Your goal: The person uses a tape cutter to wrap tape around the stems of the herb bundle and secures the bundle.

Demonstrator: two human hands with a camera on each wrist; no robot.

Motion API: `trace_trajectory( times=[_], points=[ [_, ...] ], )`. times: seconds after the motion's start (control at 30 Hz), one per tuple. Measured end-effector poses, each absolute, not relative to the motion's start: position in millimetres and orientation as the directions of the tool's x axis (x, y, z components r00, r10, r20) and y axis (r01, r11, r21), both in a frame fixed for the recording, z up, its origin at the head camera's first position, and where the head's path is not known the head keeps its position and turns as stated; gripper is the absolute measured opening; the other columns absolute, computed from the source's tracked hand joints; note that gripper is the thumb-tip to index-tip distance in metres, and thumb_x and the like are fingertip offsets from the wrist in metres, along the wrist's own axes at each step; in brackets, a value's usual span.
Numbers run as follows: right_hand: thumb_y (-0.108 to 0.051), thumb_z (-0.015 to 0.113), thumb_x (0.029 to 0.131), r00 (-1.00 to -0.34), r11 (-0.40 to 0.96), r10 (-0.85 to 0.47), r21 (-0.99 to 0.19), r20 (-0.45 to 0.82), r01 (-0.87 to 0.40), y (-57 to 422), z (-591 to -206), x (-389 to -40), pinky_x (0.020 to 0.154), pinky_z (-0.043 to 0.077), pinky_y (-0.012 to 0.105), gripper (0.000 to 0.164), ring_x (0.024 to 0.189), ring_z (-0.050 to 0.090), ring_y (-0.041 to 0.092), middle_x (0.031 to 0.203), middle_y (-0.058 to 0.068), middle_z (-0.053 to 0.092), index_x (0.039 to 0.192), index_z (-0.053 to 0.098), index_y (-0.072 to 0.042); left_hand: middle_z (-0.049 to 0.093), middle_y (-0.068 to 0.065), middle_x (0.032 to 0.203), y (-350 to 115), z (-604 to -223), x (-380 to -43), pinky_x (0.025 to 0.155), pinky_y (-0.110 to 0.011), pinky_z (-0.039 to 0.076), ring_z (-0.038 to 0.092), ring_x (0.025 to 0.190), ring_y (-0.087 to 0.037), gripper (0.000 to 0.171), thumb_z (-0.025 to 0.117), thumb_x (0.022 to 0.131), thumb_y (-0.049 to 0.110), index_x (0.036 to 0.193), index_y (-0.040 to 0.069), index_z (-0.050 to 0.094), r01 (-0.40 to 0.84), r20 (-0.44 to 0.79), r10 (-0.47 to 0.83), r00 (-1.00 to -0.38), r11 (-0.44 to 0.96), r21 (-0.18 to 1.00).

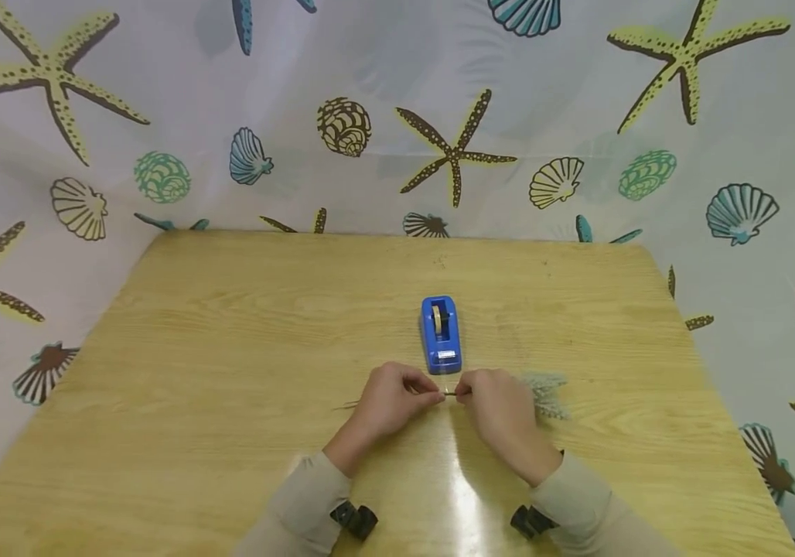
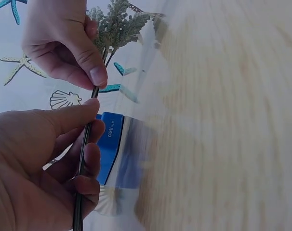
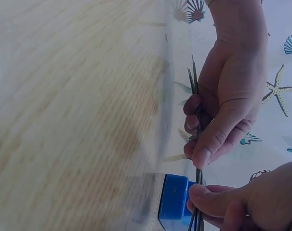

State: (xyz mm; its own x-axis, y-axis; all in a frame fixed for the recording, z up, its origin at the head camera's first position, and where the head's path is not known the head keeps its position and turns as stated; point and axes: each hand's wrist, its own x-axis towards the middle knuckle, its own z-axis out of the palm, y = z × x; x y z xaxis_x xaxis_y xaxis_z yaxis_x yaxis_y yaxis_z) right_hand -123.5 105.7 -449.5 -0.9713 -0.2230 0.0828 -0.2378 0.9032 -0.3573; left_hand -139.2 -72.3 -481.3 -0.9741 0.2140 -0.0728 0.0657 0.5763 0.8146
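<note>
A small bundle of thin dark stems (image 2: 83, 163) with grey-green dried flower heads (image 1: 547, 394) is held sideways just in front of a blue tape dispenser (image 1: 441, 340). My left hand (image 1: 389, 402) pinches the stems between thumb and fingers, their bare ends sticking out to its left. Close beside it, my right hand (image 1: 502, 406) pinches the same stems nearer the flower heads, which show past its far side. Only a short length of stem lies between the two hands. What looks like clear tape runs from the dispenser's front to that stretch; its edges are hard to make out.
The wooden table (image 1: 230, 348) spreads out around both hands. Behind it and at the sides hangs a white cloth (image 1: 370, 178) printed with starfish and shells. A roll of tape (image 1: 437, 319) sits in the dispenser.
</note>
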Motion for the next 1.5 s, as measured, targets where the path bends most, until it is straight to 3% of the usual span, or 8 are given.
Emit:
trace_trajectory(
  times=[0.27,0.5,0.67,0.83,1.13,1.5],
  points=[
    [-0.014,0.079,0.085,-0.945,0.885,-0.316,-0.333,0.085,-0.326,109.4,-449.5,-127.3,0.058,0.054,0.034,0.004,0.073,0.071,0.020,0.082,-0.002,0.077,0.082,0.079,-0.018,0.074,0.005,0.082,-67.6,-476.5,-138.4,0.067,-0.027,0.050,0.059,0.073,-0.009,0.009,0.074,0.091,0.021,0.086,0.015,0.080,0.092,-0.100,0.262,-0.960,0.631,0.771],
    [-0.017,0.073,0.091,-0.902,0.885,-0.431,-0.202,-0.014,-0.419,108.5,-443.9,-133.4,0.048,0.046,0.029,0.008,0.064,0.063,0.014,0.082,0.000,0.076,0.092,0.080,-0.021,0.072,0.004,0.073,-66.8,-480.1,-140.9,0.060,-0.023,0.045,0.054,0.065,-0.008,0.010,0.077,0.088,0.019,0.079,0.015,0.078,0.154,-0.036,0.286,-0.958,0.614,0.774],
    [-0.017,0.072,0.091,-0.895,0.889,-0.442,-0.165,-0.063,-0.428,105.4,-439.8,-137.5,0.051,0.049,0.031,0.009,0.061,0.059,0.013,0.080,0.001,0.075,0.091,0.081,-0.019,0.072,0.005,0.075,-68.3,-482.8,-138.7,0.061,-0.023,0.045,0.054,0.066,-0.008,0.009,0.077,0.088,0.020,0.079,0.016,0.078,0.146,-0.041,0.281,-0.959,0.608,0.780],
    [-0.023,0.076,0.088,-0.901,0.898,-0.422,-0.182,-0.100,-0.401,105.1,-437.6,-141.7,0.052,0.048,0.033,0.008,0.058,0.053,0.012,0.075,0.000,0.073,0.084,0.080,-0.017,0.073,0.006,0.077,-69.5,-482.9,-139.1,0.061,-0.023,0.045,0.055,0.067,-0.008,0.008,0.077,0.087,0.018,0.080,0.016,0.078,0.141,-0.035,0.272,-0.962,0.599,0.788],
    [-0.022,0.080,0.084,-0.913,0.894,-0.400,-0.252,-0.084,-0.369,108.2,-434.0,-145.7,0.060,0.052,0.032,0.006,0.068,0.063,0.013,0.083,-0.001,0.076,0.082,0.079,-0.017,0.073,0.005,0.082,-69.7,-482.6,-145.2,0.064,-0.023,0.048,0.057,0.071,-0.007,0.005,0.079,0.086,0.018,0.081,0.017,0.078,0.161,-0.007,0.271,-0.962,0.591,0.790],
    [-0.021,0.081,0.083,-0.921,0.892,-0.384,-0.282,-0.056,-0.355,110.0,-439.4,-148.6,0.061,0.052,0.033,0.007,0.069,0.063,0.012,0.079,-0.005,0.074,0.078,0.077,-0.019,0.077,-0.002,0.096,-76.7,-481.3,-144.8,0.082,-0.032,0.055,0.067,0.090,-0.011,0.019,0.065,0.098,0.020,0.101,0.008,0.079,0.197,-0.065,0.384,-0.921,0.603,0.773]
  ],
)
